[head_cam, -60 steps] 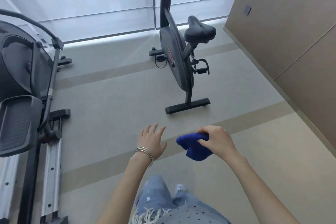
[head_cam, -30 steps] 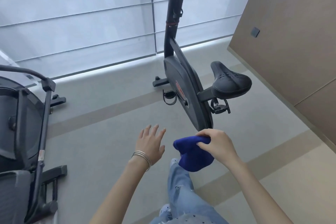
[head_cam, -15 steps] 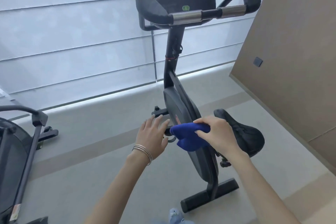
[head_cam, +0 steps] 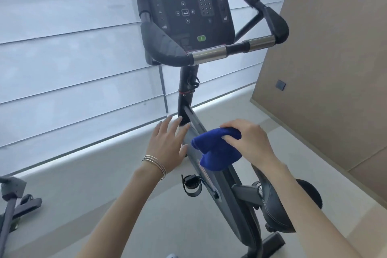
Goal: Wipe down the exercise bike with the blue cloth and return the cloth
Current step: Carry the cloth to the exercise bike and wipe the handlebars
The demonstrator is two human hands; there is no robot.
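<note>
A black exercise bike (head_cam: pixel 228 192) stands right in front of me, its console (head_cam: pixel 188 6) and handlebar (head_cam: pixel 209 53) high in the frame. Its saddle (head_cam: pixel 276 209) is partly hidden under my right forearm. My right hand (head_cam: pixel 247 142) grips a bunched blue cloth (head_cam: pixel 217 153) in front of the sloping frame cover; whether the cloth touches the bike I cannot tell. My left hand (head_cam: pixel 169 144), bangles on the wrist, is open with fingers spread, just left of the bike's post.
Pale window blinds (head_cam: pixel 73 69) fill the wall behind the bike. A brown panelled wall (head_cam: pixel 335 69) runs along the right. Part of another exercise machine (head_cam: pixel 14 201) shows at the lower left. Grey floor (head_cam: pixel 83 205) lies between the two machines.
The view has closed in on the bike and tilted up, so the console and handlebar now fill the top. Both hands have risen towards the frame, the cloth still in my right hand.
</note>
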